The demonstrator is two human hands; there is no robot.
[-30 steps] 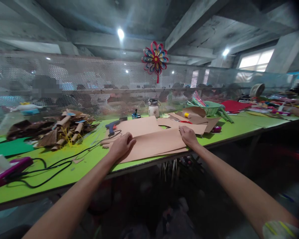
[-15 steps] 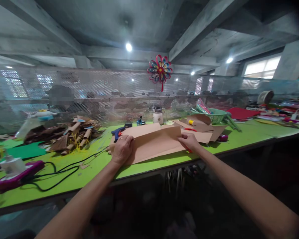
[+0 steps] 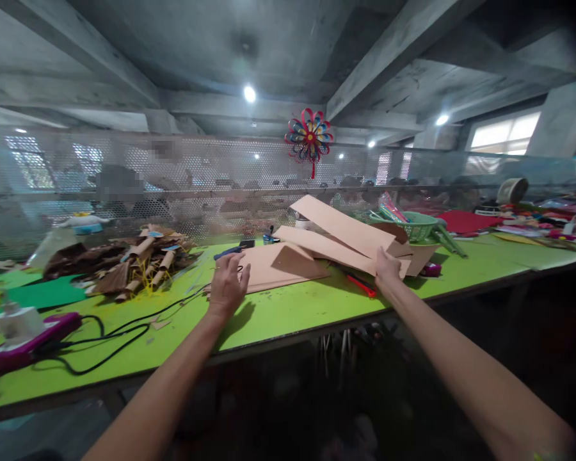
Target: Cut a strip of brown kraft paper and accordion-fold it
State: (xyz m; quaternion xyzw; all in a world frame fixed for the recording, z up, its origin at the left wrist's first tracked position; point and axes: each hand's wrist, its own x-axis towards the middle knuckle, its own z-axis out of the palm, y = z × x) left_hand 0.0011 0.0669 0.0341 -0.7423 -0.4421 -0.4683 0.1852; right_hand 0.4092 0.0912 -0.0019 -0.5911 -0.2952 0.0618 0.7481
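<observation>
My right hand [image 3: 388,267] is closed on the right end of a folded brown paper sheet [image 3: 343,225], whose two flaps spread apart toward the left, lifted above the table. My left hand [image 3: 228,285] is raised with its fingers apart and slightly curled, holding nothing. Just beyond it a stack of brown paper [image 3: 288,272] lies on the table. A blue glue gun [image 3: 226,252] shows partly behind my left fingers. Under the lifted sheet, a red-handled tool [image 3: 361,286] lies near the table's front; its other end is hidden.
The green table [image 3: 278,314] runs across, backed by a perforated screen [image 3: 211,166]. To the left are brown paper rolls [image 3: 146,256] with yellow strands, a purple power strip [image 3: 33,342] and black cables [image 3: 120,323]. A green basket [image 3: 415,225] stands back right.
My right hand has moved right, lifting the folded sheet off the stack, and its flaps have opened. My left hand has let go of the paper and opened.
</observation>
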